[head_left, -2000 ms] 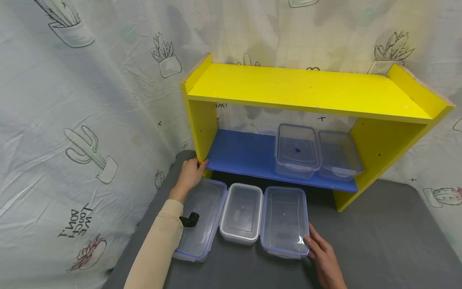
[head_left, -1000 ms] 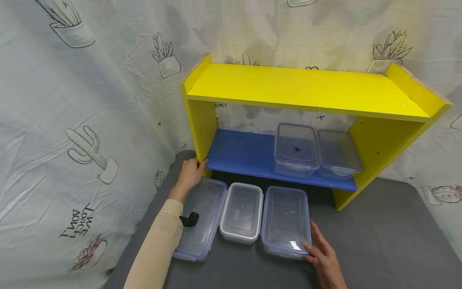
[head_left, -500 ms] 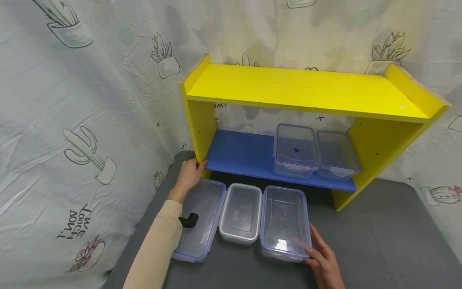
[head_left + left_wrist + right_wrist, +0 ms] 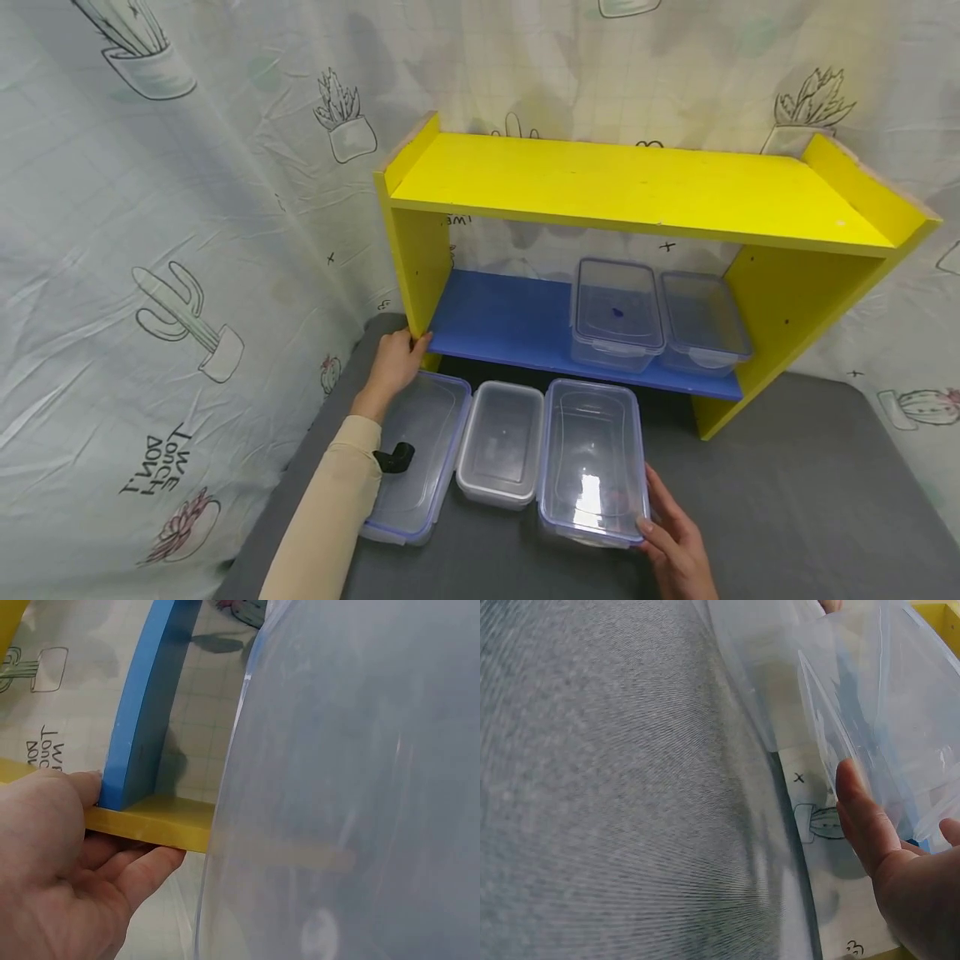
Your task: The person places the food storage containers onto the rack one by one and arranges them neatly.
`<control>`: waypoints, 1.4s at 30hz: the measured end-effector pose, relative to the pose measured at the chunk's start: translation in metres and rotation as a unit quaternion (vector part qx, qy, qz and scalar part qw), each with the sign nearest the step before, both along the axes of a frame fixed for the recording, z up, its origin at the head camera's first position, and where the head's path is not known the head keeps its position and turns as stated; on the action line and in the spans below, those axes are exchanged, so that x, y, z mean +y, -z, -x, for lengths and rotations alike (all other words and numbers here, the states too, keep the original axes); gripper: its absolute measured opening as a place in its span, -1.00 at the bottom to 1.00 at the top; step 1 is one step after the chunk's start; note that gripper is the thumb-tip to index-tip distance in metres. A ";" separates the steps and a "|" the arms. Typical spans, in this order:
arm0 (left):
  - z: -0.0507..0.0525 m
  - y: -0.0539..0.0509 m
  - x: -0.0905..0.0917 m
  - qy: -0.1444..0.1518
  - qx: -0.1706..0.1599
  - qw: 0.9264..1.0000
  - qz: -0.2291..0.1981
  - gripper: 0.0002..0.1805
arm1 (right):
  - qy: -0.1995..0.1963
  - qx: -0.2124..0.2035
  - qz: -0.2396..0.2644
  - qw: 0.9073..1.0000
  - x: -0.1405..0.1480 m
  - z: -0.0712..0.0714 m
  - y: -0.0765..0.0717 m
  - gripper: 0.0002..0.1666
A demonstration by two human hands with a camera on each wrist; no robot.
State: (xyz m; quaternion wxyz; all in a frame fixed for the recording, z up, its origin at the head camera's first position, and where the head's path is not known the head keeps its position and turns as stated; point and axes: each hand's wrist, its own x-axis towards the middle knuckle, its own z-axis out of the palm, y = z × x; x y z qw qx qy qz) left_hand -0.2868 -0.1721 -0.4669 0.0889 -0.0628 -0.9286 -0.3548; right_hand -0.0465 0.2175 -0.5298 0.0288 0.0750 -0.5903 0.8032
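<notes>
In the head view my left hand (image 4: 393, 367) grips the front edge of the yellow shelf unit's left side panel (image 4: 422, 279), just beside the blue shelf board (image 4: 502, 321). The left wrist view shows the thumb on one face of that panel (image 4: 176, 823) and fingers beneath. My right hand (image 4: 678, 542) holds a clear food container (image 4: 592, 450) with a blue-rimmed lid by its near right corner, thumb at the lid's edge. Its near end looks raised off the grey surface. The right wrist view has fingers (image 4: 866, 825) against the container's clear wall (image 4: 840, 727).
A white-rimmed container (image 4: 501, 442) stands left of the held one. Further left is a blue-rimmed container (image 4: 442, 433), partly behind my left forearm. Two taller containers, one left (image 4: 617, 308) and one right (image 4: 705, 321), sit on the blue board. Patterned curtain (image 4: 225, 208) surrounds the grey surface.
The container in my right hand has risen at its near end, and the glare on its lid has shifted left. My right hand moved slightly with it. The left hand stays on the shelf panel.
</notes>
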 end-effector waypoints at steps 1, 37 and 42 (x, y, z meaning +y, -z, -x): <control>0.000 0.000 0.000 0.001 0.001 1.000 0.002 -0.60 | -0.003 0.010 0.008 1.000 0.000 0.000 0.000 -0.28; 0.003 0.000 0.000 0.009 0.008 1.000 0.015 -0.62 | -0.095 0.036 -0.002 0.995 -0.040 0.022 -0.039 -0.22; 0.002 0.001 -0.001 0.006 0.004 1.000 0.013 -0.63 | -0.103 0.059 0.019 0.993 -0.049 0.030 -0.043 -0.23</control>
